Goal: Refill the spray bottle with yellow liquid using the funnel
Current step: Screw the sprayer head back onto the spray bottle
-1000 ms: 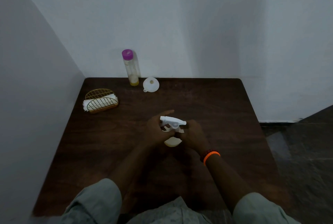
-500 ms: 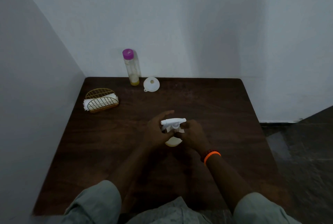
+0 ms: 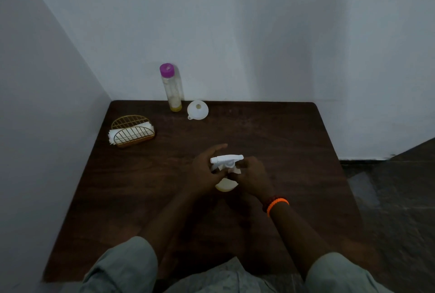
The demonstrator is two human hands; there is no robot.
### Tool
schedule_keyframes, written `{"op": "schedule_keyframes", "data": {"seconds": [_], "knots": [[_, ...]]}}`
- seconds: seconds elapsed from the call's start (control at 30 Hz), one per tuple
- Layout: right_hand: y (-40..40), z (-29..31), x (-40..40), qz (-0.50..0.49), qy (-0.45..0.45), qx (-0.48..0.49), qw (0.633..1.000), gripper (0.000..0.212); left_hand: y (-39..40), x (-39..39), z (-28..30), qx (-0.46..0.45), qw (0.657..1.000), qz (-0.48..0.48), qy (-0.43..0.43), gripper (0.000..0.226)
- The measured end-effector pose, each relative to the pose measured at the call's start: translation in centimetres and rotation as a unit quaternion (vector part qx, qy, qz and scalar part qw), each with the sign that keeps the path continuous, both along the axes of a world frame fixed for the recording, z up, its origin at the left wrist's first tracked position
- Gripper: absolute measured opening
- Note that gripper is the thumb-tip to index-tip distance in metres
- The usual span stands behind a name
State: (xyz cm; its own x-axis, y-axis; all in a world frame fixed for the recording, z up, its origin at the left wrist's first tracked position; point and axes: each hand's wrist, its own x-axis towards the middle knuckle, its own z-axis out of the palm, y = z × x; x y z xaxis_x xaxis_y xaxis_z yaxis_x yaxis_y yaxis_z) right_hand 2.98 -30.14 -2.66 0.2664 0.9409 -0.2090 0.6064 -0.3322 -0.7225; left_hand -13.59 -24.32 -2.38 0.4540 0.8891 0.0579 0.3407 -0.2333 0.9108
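While both hands worked mid-table, the spray bottle stood between them: left hand wrapped around its body, right hand apparently pinching the collar under the trigger head, though dim light blurred the fingers. Light, stiff plastic, probably slick; best held low on the body. Funnel and yellow-liquid bottle sat well beyond the hands.

**Your clothing and wristwear**

You wear pale grey-green sleeves rolled up near the elbows, forearms bare below them. An orange band circles your right wrist, with a darker beaded band just beside it, toward the hand.
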Motion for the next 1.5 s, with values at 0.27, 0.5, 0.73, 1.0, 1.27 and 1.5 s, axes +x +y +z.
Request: {"op": "schedule_keyframes", "data": {"seconds": [0.27, 0.5, 0.73, 1.0, 1.27, 1.5], "knots": [[0.1, 0.1, 0.3, 0.012, -0.005, -0.003, 1.000, 0.033, -0.1, 0.9, -0.3, -0.007, 1.000, 0.026, -0.014, 0.077], [-0.2, -0.1, -0.1, -0.010, -0.017, 0.026, 0.999, 0.035, -0.1, 0.2, -0.5, 0.013, 1.000, 0.005, 0.005, 0.068], [0.1, -0.2, 0.3, 0.019, -0.011, 0.015, 1.000, 0.023, -0.2, 1.0, -0.5, -0.013, 0.999, 0.037, 0.007, 0.076], [0.2, -0.8, 0.4, 0.018, -0.003, 0.014, 1.000, 0.033, -0.3, 0.8, -0.1, 0.002, 0.998, 0.051, 0.028, 0.069], [0.2, -1.3, 0.6, 0.027, -0.017, 0.025, 0.999, 0.029, -0.2, 0.8, -0.4, 0.008, 0.998, 0.035, 0.041, 0.074], [0.4, -1.7, 0.8, 0.034, -0.035, 0.009, 0.999, 0.042, -0.2, 0.8, -0.5, 0.001, 0.998, 0.034, 0.053, 0.081]]}}
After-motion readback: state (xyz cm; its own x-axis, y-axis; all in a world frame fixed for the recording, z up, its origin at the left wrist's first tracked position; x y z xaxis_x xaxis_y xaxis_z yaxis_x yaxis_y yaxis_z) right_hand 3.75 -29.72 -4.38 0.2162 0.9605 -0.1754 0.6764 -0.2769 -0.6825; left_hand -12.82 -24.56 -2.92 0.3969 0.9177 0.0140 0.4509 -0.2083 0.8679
